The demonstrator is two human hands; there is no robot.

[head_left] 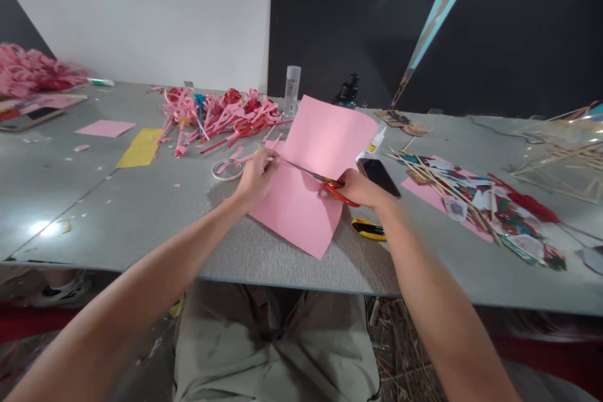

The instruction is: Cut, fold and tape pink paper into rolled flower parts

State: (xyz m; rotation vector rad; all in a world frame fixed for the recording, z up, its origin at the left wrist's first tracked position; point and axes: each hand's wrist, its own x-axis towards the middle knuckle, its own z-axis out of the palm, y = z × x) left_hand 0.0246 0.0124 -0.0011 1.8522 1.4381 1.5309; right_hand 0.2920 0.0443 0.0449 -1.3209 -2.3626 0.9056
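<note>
A large pink paper sheet [301,201] lies folded on the grey table [141,213], its far half tilted up. My left hand [257,177] pinches the sheet's left edge near the fold. My right hand [360,188] grips red-handled scissors [330,185], whose blades point left along the fold line into the paper.
A tape ring [227,169] lies left of my left hand. Behind it sits a heap of pink and red paper strips [221,116]. A yellow utility knife [368,228] and a black phone [379,176] lie by my right hand. Sticks and coloured cut-outs [475,201] spread to the right. A clear bottle [292,89] stands behind.
</note>
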